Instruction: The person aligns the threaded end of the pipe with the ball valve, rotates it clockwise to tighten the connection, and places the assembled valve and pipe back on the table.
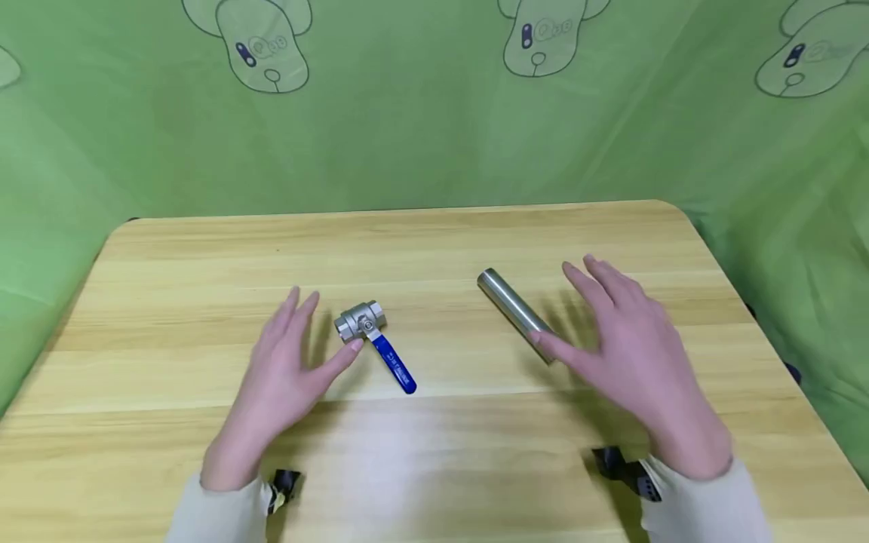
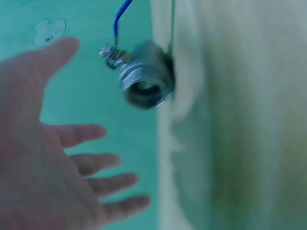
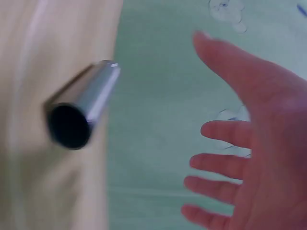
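A silver ball valve [image 1: 361, 321] with a blue lever handle [image 1: 395, 365] lies left of the table's middle. Close on its left, my left hand [image 1: 285, 377] hovers with spread fingers and holds nothing. In the left wrist view the valve's threaded opening [image 2: 144, 91] faces the palm, apart from the fingers. Right of the middle lies a plain metal tube [image 1: 512, 305], slanted on the tabletop. Over its near end hangs the thumb of my right hand [image 1: 631, 347], fingers apart and nothing held. The right wrist view shows the tube's dark hollow end [image 3: 70, 125], clear of the hand.
The wooden table [image 1: 434, 467] has rounded far corners. Behind it and down both sides hangs a green cloth [image 1: 407, 136] printed with cartoon animal heads. Dark straps [image 1: 624, 471] show at both sleeve cuffs.
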The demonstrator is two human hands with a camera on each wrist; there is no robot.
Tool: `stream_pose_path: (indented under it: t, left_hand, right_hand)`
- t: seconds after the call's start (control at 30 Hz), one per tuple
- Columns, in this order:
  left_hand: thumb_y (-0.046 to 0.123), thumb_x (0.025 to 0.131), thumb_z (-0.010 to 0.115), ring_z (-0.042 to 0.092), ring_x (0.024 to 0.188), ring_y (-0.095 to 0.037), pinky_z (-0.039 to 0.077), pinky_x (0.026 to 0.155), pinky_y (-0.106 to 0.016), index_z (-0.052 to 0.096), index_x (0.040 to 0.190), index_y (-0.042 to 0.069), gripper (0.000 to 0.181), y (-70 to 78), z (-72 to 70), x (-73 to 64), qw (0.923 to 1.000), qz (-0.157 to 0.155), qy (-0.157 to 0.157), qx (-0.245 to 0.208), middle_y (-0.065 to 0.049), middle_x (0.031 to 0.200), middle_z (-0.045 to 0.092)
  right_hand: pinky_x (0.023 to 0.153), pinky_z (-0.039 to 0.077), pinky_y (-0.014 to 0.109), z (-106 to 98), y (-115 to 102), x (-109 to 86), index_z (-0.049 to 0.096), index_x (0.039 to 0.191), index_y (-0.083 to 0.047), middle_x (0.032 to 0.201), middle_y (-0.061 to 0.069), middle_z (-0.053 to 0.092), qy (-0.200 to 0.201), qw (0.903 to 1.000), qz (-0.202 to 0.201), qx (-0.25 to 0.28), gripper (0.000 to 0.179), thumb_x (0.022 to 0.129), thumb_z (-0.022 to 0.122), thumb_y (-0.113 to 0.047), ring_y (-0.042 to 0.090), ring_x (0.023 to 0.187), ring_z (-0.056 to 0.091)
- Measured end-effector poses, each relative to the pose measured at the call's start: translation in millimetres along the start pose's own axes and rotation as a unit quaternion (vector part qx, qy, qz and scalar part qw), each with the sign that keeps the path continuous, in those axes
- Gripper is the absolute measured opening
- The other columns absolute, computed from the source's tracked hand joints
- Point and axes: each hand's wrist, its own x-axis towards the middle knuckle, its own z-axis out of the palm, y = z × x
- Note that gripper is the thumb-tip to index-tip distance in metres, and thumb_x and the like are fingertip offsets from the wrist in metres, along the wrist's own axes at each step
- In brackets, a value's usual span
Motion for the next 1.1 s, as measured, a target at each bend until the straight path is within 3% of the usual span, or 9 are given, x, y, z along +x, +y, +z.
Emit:
stream_pose_path:
  t: [0.2,0.3,0.37,0.43,0.53,0.63,0.87,1.0,1.1]
  left_hand:
    - [0.056,0.098,0.074,0.027,0.163,-0.045,0.022,0.137,-0.065,0.033,0.167,0.006,0.095,-14.6,9.1,13.1,0.9914,-0.037,-0.051,-0.115,-0.02,0.175,0.032]
    - [0.051,0.097,0.078,0.034,0.162,-0.039,0.024,0.138,-0.063,0.042,0.164,0.009,0.087,-24.4,11.2,17.6,0.9807,-0.048,-0.05,-0.183,-0.016,0.171,0.042]
    - [0.044,0.097,0.08,0.04,0.159,-0.033,0.025,0.138,-0.06,0.049,0.159,0.011,0.077,-32.4,12.5,19.1,0.9675,-0.052,-0.044,-0.243,-0.01,0.168,0.049]
    - [0.036,0.098,0.08,0.049,0.152,-0.026,0.035,0.136,-0.049,0.055,0.154,0.012,0.066,-39.2,14.3,20.0,0.9466,-0.071,-0.034,-0.313,-0.005,0.16,0.058]
    - [0.027,0.1,0.078,0.06,0.139,-0.016,0.048,0.124,-0.029,0.062,0.147,0.01,0.052,-46.3,16.4,19.6,0.914,-0.095,-0.01,-0.394,0.004,0.145,0.07]
    - [0.022,0.1,0.078,0.067,0.127,-0.011,0.056,0.11,-0.017,0.064,0.143,0.007,0.047,-47.4,19.2,18.6,0.8973,-0.1,0.005,-0.43,0.01,0.133,0.075]
    - [0.01,0.095,0.081,0.064,0.128,-0.017,0.058,0.108,-0.02,0.062,0.145,0.008,0.054,-37.4,29.2,20.9,0.9082,-0.059,0.004,-0.414,0.0,0.144,0.069]
    - [0.002,0.09,0.082,0.06,0.132,-0.023,0.058,0.106,-0.018,0.058,0.151,0.01,0.066,-31.4,34.3,24.1,0.9157,-0.064,-0.025,-0.396,-0.008,0.152,0.059]
    - [0.003,0.088,0.084,0.057,0.136,-0.025,0.056,0.106,-0.017,0.056,0.153,0.014,0.071,-27.0,35.9,28.1,0.9301,-0.074,-0.043,-0.357,-0.011,0.152,0.058]
  right_hand:
    - [0.113,0.049,0.075,27,24,7.3,0.056,0.153,-0.005,0.156,0.026,0.057,-0.031,0.9863,0.067,0.148,0.071,0.1,0.075,-0.047,0.053,0.14,0.056]
    - [0.098,0.067,0.048,41,35,10.3,0.068,0.141,-0.008,0.138,0.019,0.073,-0.034,0.9714,0.104,0.211,0.053,0.103,0.073,-0.045,0.039,0.118,0.072]
    - [0.085,0.066,0.028,49,40,11.5,0.073,0.133,-0.011,0.125,0.012,0.078,-0.037,0.9591,0.134,0.247,0.046,0.103,0.072,-0.046,0.025,0.103,0.074]
    - [0.08,0.061,0.018,57,46,11.4,0.076,0.128,-0.012,0.116,0.002,0.08,-0.038,0.9418,0.168,0.289,0.043,0.103,0.072,-0.046,0.014,0.097,0.072]
    - [0.081,0.062,0.015,65,55,9.1,0.075,0.126,-0.007,0.106,-0.009,0.08,-0.024,0.9134,0.199,0.354,0.042,0.103,0.073,-0.042,0.006,0.092,0.072]
    - [0.079,0.064,0.017,69,62,6.5,0.073,0.125,-0.003,0.098,-0.017,0.078,-0.012,0.8996,0.21,0.383,0.04,0.104,0.073,-0.037,0.007,0.089,0.072]
    - [0.071,0.057,0.018,67,63,4.0,0.075,0.124,-0.005,0.096,-0.02,0.073,-0.013,0.9205,0.189,0.342,0.036,0.101,0.077,-0.033,0.007,0.087,0.064]
    - [0.07,0.054,0.019,66,59,2.4,0.076,0.122,-0.01,0.098,-0.009,0.073,-0.041,0.9315,0.166,0.321,0.036,0.096,0.084,-0.033,0.01,0.086,0.061]
    - [0.069,0.051,0.022,66,56,2.2,0.074,0.123,-0.015,0.101,0.002,0.069,-0.07,0.942,0.143,0.295,0.044,0.088,0.091,-0.036,0.016,0.087,0.057]
